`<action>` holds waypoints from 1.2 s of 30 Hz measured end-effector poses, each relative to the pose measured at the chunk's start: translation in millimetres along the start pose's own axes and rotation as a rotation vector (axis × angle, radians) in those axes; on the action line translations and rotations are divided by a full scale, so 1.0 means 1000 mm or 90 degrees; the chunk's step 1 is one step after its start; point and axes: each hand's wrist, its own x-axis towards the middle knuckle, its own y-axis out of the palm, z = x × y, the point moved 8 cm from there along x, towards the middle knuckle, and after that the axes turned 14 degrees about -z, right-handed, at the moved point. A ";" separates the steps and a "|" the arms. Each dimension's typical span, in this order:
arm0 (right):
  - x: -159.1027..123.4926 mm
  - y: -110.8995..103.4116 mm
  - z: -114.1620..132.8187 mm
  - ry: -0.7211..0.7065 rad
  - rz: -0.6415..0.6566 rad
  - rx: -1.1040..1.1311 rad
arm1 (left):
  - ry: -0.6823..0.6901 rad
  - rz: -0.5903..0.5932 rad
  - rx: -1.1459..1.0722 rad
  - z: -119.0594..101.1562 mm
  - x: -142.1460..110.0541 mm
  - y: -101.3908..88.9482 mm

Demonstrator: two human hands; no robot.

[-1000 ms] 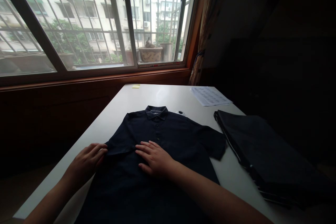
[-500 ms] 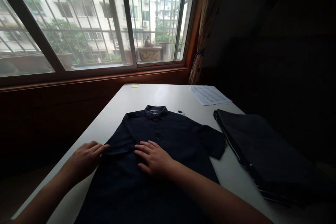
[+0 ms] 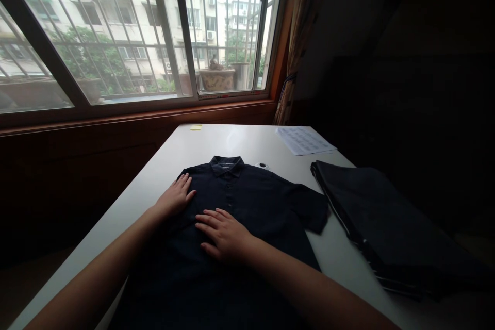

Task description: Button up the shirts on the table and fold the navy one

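A dark navy polo shirt (image 3: 255, 201) lies face up on the white table (image 3: 232, 139), collar toward the window. My left hand (image 3: 177, 197) rests flat, fingers spread, on the shirt's left shoulder, over the folded-in left sleeve. My right hand (image 3: 223, 232) lies flat and open on the shirt's chest, just below the button placket. The shirt's right sleeve (image 3: 315, 214) sticks out to the right.
A stack of folded dark garments (image 3: 379, 221) lies at the table's right. Printed paper (image 3: 303, 140) sits at the back right, a small yellow note (image 3: 196, 127) at the back edge, a small white object (image 3: 263, 166) beside the collar. A barred window runs behind.
My left hand has moved up and right from the sleeve's edge onto the shirt's left shoulder. My right hand has stayed on the chest.
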 end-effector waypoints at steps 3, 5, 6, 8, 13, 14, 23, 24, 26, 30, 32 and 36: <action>0.000 -0.001 0.000 0.005 0.001 0.005 | -0.048 0.023 -0.001 0.009 0.017 0.007; 0.000 -0.001 0.000 0.006 0.004 0.010 | -0.054 0.024 0.001 0.011 0.023 0.008; 0.000 -0.001 0.000 0.006 0.004 0.012 | -0.056 0.026 0.002 0.011 0.024 0.009; 0.000 -0.001 0.001 0.003 0.003 0.015 | -0.059 0.029 0.005 0.011 0.024 0.009; -0.004 -0.006 -0.005 -0.024 -0.004 0.025 | -0.055 0.041 0.015 0.011 0.022 0.010; -0.006 -0.011 -0.011 -0.024 -0.012 0.022 | -0.054 0.044 0.018 0.010 0.022 0.009; -0.071 -0.130 -0.154 0.297 -0.143 -0.268 | 0.007 0.017 0.054 -0.011 0.026 -0.017; -0.084 -0.143 -0.171 0.351 -0.141 -0.319 | 0.038 -0.006 0.054 -0.019 0.027 -0.024; -0.109 -0.164 -0.201 0.452 -0.107 -0.392 | 0.107 -0.057 0.035 -0.039 0.027 -0.040; -0.142 -0.184 -0.238 0.594 -0.028 -0.437 | 0.207 -0.086 -0.056 -0.086 0.024 -0.054; -0.148 -0.187 -0.250 0.630 -0.008 -0.423 | 0.249 -0.077 -0.101 -0.111 0.024 -0.054; -0.150 -0.188 -0.267 0.687 0.027 -0.362 | 0.317 -0.080 -0.181 -0.164 0.030 -0.050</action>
